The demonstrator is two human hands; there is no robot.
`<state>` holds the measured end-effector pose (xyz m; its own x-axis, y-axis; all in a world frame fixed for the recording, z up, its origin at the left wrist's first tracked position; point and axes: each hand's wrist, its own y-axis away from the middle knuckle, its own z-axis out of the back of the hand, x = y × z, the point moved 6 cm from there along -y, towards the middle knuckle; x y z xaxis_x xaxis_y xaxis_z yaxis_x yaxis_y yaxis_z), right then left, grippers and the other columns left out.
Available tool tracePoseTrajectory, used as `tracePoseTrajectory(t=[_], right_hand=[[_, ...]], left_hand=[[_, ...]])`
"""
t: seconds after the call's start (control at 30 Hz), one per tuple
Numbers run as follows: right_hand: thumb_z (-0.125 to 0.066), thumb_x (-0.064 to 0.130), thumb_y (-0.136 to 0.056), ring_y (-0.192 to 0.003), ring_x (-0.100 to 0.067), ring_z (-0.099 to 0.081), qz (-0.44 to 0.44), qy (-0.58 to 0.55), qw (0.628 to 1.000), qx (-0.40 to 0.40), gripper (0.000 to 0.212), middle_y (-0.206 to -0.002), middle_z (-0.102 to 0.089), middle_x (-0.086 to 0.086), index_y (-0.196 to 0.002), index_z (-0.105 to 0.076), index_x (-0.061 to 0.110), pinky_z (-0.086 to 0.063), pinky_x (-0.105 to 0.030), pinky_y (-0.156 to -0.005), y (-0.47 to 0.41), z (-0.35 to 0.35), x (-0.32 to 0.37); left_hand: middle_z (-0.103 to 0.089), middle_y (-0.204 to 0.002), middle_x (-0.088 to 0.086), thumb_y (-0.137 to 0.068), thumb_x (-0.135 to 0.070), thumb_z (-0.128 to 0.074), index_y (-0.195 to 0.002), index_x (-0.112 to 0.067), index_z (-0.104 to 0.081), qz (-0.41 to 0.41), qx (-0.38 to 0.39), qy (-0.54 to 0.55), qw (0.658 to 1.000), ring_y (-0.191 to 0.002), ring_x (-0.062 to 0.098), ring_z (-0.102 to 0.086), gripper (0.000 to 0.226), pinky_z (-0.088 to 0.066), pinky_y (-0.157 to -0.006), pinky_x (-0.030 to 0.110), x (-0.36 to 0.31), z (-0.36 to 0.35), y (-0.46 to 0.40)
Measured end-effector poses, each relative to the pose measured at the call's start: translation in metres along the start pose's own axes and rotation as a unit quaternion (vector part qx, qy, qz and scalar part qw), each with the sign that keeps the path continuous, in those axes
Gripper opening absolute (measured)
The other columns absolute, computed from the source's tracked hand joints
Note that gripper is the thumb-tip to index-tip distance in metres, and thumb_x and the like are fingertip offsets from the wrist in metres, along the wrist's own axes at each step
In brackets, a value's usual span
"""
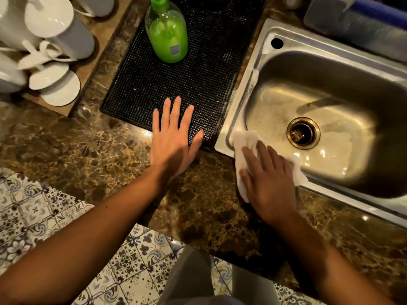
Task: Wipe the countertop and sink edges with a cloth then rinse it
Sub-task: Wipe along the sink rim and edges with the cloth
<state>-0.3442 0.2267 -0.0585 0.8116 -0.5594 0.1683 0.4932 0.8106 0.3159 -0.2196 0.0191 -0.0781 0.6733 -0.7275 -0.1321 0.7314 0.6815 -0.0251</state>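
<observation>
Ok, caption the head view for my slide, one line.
Right hand presses a white cloth onto the sink's near corner while the left hand lies flat over the black mat.

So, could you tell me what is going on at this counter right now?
A person is wiping down a kitchen sink area. Their right hand presses a white cloth flat onto the near left corner of the steel sink, over its rim and the marble countertop beside it. The left hand rests open, fingers straight, partly on the black drying mat, where a green soap bottle stands. White cups sit on a board at the far left. No running water is visible.
</observation>
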Motion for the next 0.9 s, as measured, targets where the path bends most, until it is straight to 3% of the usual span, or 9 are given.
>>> tracePoseTrajectory(t=[0.23, 0.37, 0.63, 0.9], right_hand=[[-0.022, 0.054, -0.106, -0.147, -0.035, -0.036, -0.009, -0.006, 1.000, 0.000, 0.056, -0.166, -0.032, -0.010, -0.160, -0.028, 0.039, -0.031, -0.053, -0.116, -0.017, 0.000, -0.001], [-0.022, 0.053, -0.107, -0.140, -0.038, -0.043, -0.030, 0.000, 0.999, -0.024, 0.059, -0.164, -0.033, -0.019, -0.162, -0.026, 0.031, -0.038, -0.052, -0.108, -0.041, -0.004, 0.022], [-0.027, 0.049, -0.109, -0.134, -0.039, -0.047, -0.138, -0.098, 0.984, -0.051, 0.068, -0.160, -0.036, -0.021, -0.165, -0.008, 0.015, -0.038, -0.050, -0.107, -0.101, 0.005, 0.041], [-0.022, 0.049, -0.103, -0.099, -0.040, -0.066, -0.197, -0.165, 0.951, -0.171, 0.072, -0.120, -0.063, -0.023, -0.161, -0.028, 0.006, -0.055, -0.047, -0.078, -0.143, 0.015, 0.034]], left_hand=[[-0.025, -0.169, 0.020, -0.107, -0.054, -0.036, -0.160, -0.013, -0.037, -0.007, -0.039, -0.014, 0.999, -0.159, 0.039, -0.017, 0.067, -0.015, -0.127, 0.059, 0.000, 0.000, -0.001], [-0.027, -0.168, 0.020, -0.106, -0.053, -0.039, -0.159, -0.013, -0.039, -0.005, -0.052, -0.015, 0.999, -0.158, 0.039, -0.020, 0.066, -0.017, -0.126, 0.059, 0.001, 0.000, -0.001], [-0.032, -0.166, 0.022, -0.103, -0.051, -0.045, -0.157, -0.011, -0.042, -0.011, -0.061, -0.018, 0.998, -0.155, 0.042, -0.026, 0.067, -0.022, -0.124, 0.062, 0.003, -0.005, -0.004], [-0.024, -0.169, 0.019, -0.104, -0.052, -0.041, -0.159, -0.012, -0.037, -0.003, -0.039, -0.003, 0.999, -0.159, 0.039, -0.017, 0.067, -0.015, -0.127, 0.060, 0.000, 0.000, 0.000]])
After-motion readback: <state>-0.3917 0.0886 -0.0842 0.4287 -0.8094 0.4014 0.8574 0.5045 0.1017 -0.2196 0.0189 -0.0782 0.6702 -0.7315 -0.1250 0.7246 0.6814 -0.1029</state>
